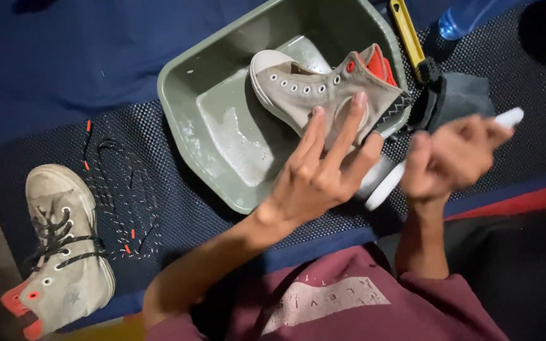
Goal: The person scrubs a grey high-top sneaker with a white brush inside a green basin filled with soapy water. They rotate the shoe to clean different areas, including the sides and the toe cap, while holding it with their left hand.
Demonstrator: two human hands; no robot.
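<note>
Canvas, grey and wet-looking, makes up the shoe held over the green basin. It is a high-top with its laces out, lying on its side with the white toe cap pointing into the basin and the red-lined collar toward the far rim. The left hand supports it from below at the ankle, fingers spread wide and flat against the cloth rather than curled round it. The right hand is closed on a white handle, blurred, just beside the shoe's heel; what the handle ends in I cannot tell.

Unlaced canvas will likely be floppy at the upper and stiff only at the rubber sole and toe cap, so the sole edge or heel looks the firmer place to hold. Soaked, it probably weighs more and slips a little. A shallow film of water lies in the basin.

On the dark mat sit loose laces and a second shoe, partly laced.
</note>
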